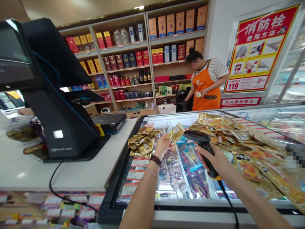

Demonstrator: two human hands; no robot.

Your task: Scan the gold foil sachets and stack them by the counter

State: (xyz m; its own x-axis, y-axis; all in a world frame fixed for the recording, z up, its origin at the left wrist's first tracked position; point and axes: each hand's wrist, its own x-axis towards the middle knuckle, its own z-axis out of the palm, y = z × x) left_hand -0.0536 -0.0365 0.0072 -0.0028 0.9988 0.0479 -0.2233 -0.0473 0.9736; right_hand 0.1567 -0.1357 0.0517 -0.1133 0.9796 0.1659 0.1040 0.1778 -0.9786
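Observation:
In the head view, my left hand grips a gold foil snack packet, its pale barcode label facing up. My right hand is wrapped round the handle of a black barcode scanner with a yellow base and a trailing cable. The scanner's head points toward the packet, a small gap apart from it. Left of my left hand lies a small pile of gold packets on the freezer's glass top. A larger heap of gold packets spreads beyond and to the right of my right hand.
Beneath the packets is a glass-topped freezer with wrapped ice creams inside. On the left, a white counter bears a black checkout terminal. A person in an orange apron stands behind, before shelves of boxes.

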